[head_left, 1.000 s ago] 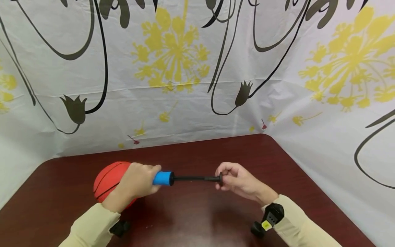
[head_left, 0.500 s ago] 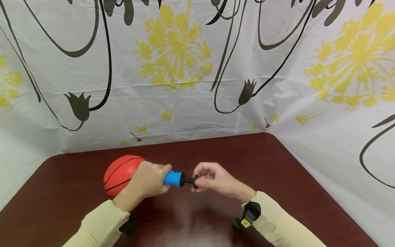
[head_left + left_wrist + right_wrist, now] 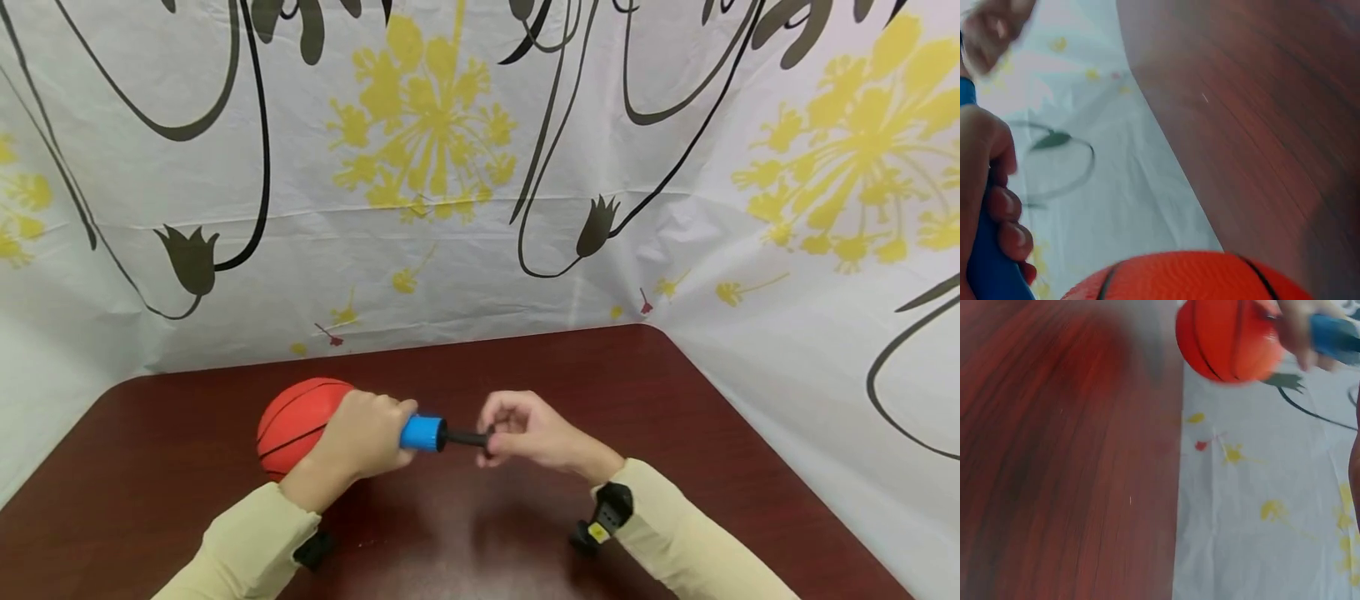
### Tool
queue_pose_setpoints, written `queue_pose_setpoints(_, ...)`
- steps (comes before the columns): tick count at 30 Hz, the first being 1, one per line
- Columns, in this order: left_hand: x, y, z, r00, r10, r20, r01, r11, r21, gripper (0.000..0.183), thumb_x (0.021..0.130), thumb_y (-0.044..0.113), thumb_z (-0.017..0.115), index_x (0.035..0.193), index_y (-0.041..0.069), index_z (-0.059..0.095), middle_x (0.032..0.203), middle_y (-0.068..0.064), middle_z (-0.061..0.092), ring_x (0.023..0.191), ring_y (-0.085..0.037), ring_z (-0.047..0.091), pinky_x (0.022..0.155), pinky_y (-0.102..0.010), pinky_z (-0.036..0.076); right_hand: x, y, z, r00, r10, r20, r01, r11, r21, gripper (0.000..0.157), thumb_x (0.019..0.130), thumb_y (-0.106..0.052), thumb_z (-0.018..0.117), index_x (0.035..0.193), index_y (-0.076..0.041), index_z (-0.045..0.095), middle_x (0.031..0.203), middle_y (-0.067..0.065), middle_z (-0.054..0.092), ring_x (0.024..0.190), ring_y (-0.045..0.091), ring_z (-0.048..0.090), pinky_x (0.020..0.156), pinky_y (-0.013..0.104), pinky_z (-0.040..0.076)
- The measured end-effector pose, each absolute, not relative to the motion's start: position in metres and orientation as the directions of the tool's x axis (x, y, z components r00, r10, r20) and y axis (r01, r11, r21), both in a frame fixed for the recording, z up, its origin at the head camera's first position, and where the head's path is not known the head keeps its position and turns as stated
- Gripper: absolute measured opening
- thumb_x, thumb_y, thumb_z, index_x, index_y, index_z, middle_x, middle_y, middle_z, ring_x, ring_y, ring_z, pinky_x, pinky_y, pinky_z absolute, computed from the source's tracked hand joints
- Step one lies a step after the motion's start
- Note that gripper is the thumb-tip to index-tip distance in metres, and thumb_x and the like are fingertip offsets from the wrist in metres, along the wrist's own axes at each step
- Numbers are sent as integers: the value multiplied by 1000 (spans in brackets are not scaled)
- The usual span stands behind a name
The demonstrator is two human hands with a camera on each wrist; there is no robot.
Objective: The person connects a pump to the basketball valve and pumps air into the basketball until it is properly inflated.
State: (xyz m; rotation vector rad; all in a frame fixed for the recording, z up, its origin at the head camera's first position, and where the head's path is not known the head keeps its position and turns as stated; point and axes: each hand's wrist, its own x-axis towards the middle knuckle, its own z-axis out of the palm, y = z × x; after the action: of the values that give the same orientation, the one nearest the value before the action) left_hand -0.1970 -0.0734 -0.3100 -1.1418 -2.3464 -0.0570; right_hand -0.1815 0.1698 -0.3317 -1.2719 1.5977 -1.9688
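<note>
My left hand (image 3: 367, 437) grips the blue barrel of a hand pump (image 3: 422, 433), its fingers wrapped round it in the left wrist view. A black rod runs from the barrel to the right. At the rod's end my right hand (image 3: 528, 433) pinches the black handle (image 3: 490, 441) between thumb and fingers. Part of the rod shows between the two hands. A red basketball (image 3: 300, 417) with black lines sits at the pump's left end, partly behind my left hand, which hides where pump and ball meet.
The dark red wooden table (image 3: 585, 375) has rounded far corners. White sheeting (image 3: 450, 292) with yellow and grey flower prints stands along its back and sides. Black cameras (image 3: 600, 521) are strapped to both wrists.
My right hand has pushed the handle left toward the barrel, then drawn it slightly back out. My left hand, pump and ball sit a little farther right in view than at first.
</note>
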Motion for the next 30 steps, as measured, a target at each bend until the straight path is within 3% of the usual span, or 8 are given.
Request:
queue_pose_setpoints(6,-195,-68,-310,-497,719,486,757,632,-162,27,60,26,70,65,12,47,49,5,42,40,-7,36,39,-22,33,-183,158,-329,-581,-691,431,-327,-287,-900,26,84,-9,58,89,12,44,83,2,61,75,15,64,63,43,49)
queue_pose_setpoints(10,-201,-79,-317,-470,747,470,781,600,-172,29,62,27,70,68,12,45,49,6,43,40,-5,36,39,-20,32,-177,175,-332,-582,-702,409,-268,-309,-913,9,83,-2,57,92,0,53,84,2,62,77,15,64,66,33,50)
queue_pose_setpoints(12,-204,-88,-320,-474,742,474,775,607,-177,30,61,26,71,69,12,45,51,6,44,40,-5,37,39,-20,32,-173,188,-333,-573,-704,420,-215,-365,-906,10,84,-2,55,94,-4,55,85,3,62,78,15,63,65,27,50)
queue_pose_setpoints(17,-206,-98,-324,-443,742,503,769,603,-211,32,58,27,72,69,12,46,52,6,46,40,-6,39,39,-21,33,-167,207,-335,-536,-730,424,-138,-420,-897,6,86,-4,53,92,-2,52,88,4,58,80,14,62,65,21,48)
queue_pose_setpoints(20,-201,-90,-322,-419,766,488,779,579,-241,32,57,28,72,69,12,47,51,5,47,40,-7,40,38,-21,32,-168,201,-336,-504,-751,427,-205,-376,-904,11,83,0,56,85,6,47,87,3,55,79,14,63,65,22,49)
queue_pose_setpoints(24,-191,-73,-314,-424,804,417,788,554,-268,31,57,29,73,66,13,47,51,6,45,40,-6,38,39,-21,31,-172,179,-337,-478,-754,451,-398,-272,-876,20,79,-6,61,81,8,48,78,14,51,74,10,60,62,23,49)
queue_pose_setpoints(27,-188,-65,-312,-440,809,389,800,550,-239,30,59,28,73,66,13,47,51,6,44,40,-6,36,40,-20,31,-174,166,-336,-500,-734,459,-486,-201,-850,20,79,-13,62,82,4,50,74,24,50,70,7,58,56,29,50)
queue_pose_setpoints(30,-187,-65,-314,-446,798,405,809,553,-200,28,61,25,71,69,13,47,51,6,43,40,-5,35,40,-19,32,-173,163,-334,-531,-717,452,-479,-186,-858,19,80,-11,61,84,4,51,75,19,56,67,7,59,54,32,50)
